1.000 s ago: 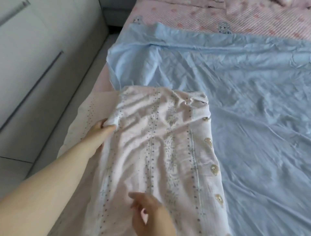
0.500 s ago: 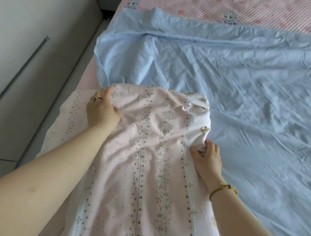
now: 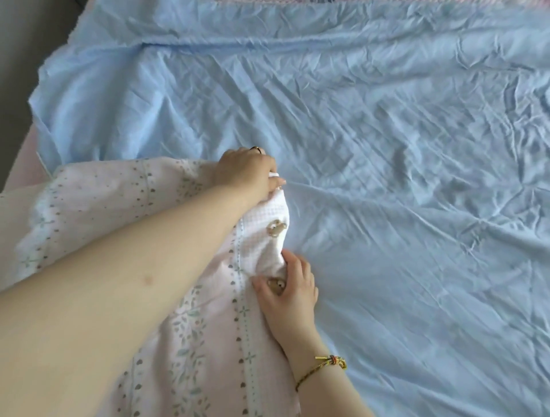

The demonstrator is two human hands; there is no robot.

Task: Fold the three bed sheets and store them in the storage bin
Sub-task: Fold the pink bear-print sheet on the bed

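A pale pink patterned bed sheet (image 3: 125, 208), folded into a long strip, lies at the near left on top of a wrinkled light blue sheet (image 3: 401, 178) spread over the bed. My left hand (image 3: 248, 171) reaches across and pinches the pink sheet's far right corner. Lower down, my right hand (image 3: 290, 290) rests on the same right edge, thumb and fingers holding the checked border with its bear motifs. No storage bin is in view.
The blue sheet covers most of the bed, to the right and far side. A strip of grey floor (image 3: 18, 44) shows at the upper left past the bed's left edge. A pink patterned cover (image 3: 387, 2) peeks out along the top edge.
My left hand moved from the pink sheet's far left corner over to its far right corner. My right hand stayed on the right edge. The camera swung right.
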